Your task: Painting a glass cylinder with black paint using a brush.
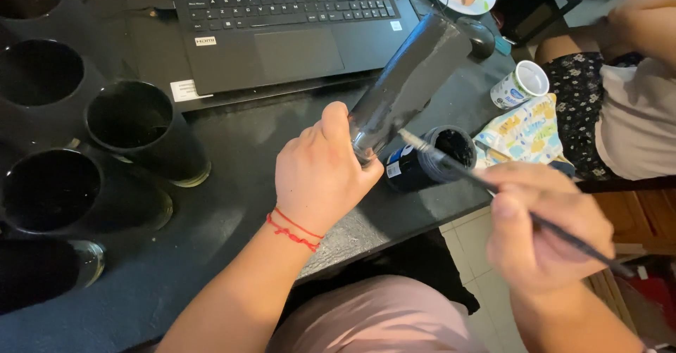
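your r hand (546, 230) pinches brush (493, 184); l hand (320, 173) grips glass (405, 89) tilted so bristles reach its side, paint pot (429, 157) close for dipping.

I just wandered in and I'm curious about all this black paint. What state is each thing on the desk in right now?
Glass in left hand: tilted, partly coated black.
Left hand: gripping the glass base.
Right hand: holding the paintbrush.
Paintbrush: tip touching the glass.
Black paint jar: open.
White jar: open, lying tilted.
Painted glasses: upright, black.
Laptop: lid open.
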